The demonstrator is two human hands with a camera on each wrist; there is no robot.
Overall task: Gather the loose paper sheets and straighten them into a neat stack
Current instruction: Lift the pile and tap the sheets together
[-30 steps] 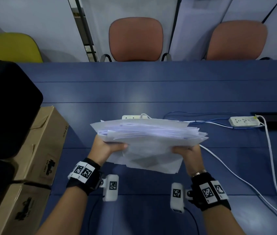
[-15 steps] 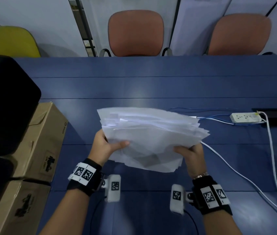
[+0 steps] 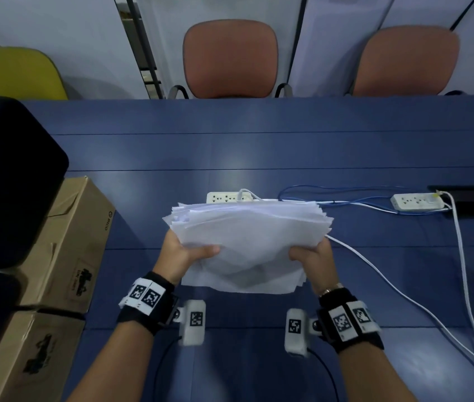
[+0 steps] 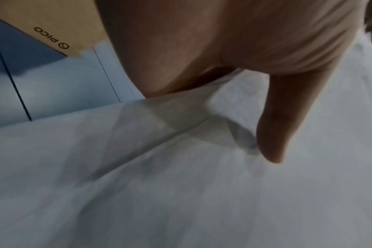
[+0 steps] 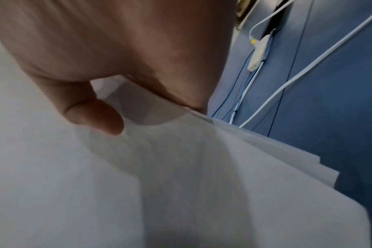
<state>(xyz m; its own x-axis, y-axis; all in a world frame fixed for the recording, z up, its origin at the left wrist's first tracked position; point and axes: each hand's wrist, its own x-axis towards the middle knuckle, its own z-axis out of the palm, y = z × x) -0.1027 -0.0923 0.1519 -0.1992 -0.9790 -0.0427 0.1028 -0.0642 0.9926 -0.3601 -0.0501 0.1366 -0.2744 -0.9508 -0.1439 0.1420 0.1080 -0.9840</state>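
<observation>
Compared with half a second ago, the paper stack (image 3: pixel 247 236) has tipped from a slanted, fanned attitude to a more level one, and its far edge now sits just in front of the near power strip (image 3: pixel 228 196), which was covered before. Both hands have closed in on the stack's sides.

Grip state: the left hand (image 3: pixel 185 258) is clamped on the left edge of the stack, thumb on top and fingers hidden beneath. The right hand (image 3: pixel 314 261) is clamped on the right edge in the same way. This two-sided hold appears intended to let the sheets be squeezed and jogged into alignment.

Stack position: held above the worktop (image 3: pixel 259 158), not resting on it, between the person and the near power strip. Sheet edges are staggered at the far right corner and along the near edge, so squaring is judged incomplete.

Cardboard boxes (image 3: pixel 70 242) stand to the left of the stack; a white cable (image 3: pixel 389 285) runs on its right.
</observation>
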